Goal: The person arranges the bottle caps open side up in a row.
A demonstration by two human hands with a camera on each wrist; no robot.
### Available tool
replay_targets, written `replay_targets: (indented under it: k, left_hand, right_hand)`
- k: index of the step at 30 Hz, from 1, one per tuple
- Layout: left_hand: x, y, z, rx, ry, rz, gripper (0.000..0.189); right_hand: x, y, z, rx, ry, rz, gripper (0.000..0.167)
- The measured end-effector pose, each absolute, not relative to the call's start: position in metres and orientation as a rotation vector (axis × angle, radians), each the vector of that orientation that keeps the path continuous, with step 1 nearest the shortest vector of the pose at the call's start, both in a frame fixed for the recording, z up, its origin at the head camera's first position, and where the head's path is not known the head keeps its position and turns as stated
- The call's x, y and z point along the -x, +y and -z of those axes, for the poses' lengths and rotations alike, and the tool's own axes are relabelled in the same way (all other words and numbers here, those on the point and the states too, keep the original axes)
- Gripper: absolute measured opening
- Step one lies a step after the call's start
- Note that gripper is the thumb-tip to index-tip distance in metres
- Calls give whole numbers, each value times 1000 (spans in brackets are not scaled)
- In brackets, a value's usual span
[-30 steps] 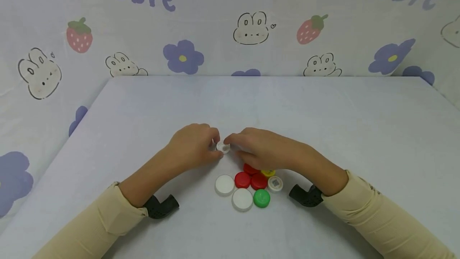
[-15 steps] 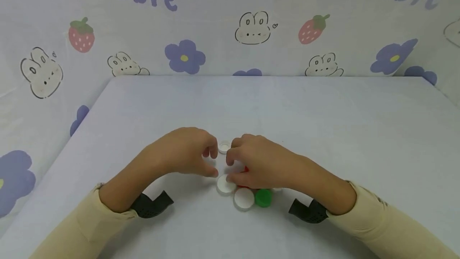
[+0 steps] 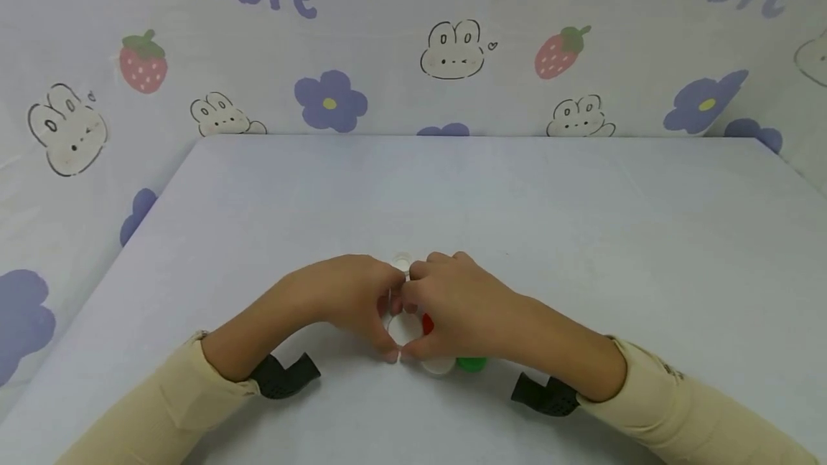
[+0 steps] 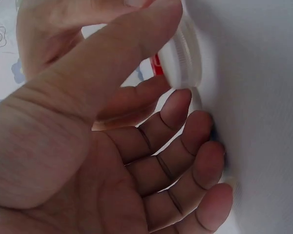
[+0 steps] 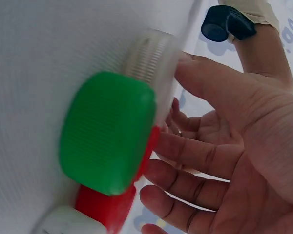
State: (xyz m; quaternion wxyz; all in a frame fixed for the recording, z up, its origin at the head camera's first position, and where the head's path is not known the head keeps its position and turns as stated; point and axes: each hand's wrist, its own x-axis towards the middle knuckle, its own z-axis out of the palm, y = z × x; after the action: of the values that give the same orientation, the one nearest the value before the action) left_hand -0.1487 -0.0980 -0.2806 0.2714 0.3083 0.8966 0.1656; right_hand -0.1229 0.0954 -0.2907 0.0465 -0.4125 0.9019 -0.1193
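Both the left hand [image 3: 345, 296] and right hand [image 3: 461, 311] curl round one white bottle cap [image 3: 403, 329], a green bottle cap [image 3: 472, 364] nearby.

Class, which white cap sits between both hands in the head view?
The middle white cap, ringed by the left hand and right hand. The far cap lies beyond them; the near cap sits beside the green cap.

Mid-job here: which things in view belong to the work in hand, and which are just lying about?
In the job:
left hand and right hand, both curved around
middle white cap

Apparently lying about, for now:
far white cap, partly hidden
near white cap
green cap
red caps, partly hidden
printed backdrop, background only
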Motion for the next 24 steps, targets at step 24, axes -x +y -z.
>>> replay_targets:
  k: [24]
  left_hand:
    - [148,-108,268,-846,2479,-454,33]
  right_hand:
    - [123,92,288,1192,2737,577,34]
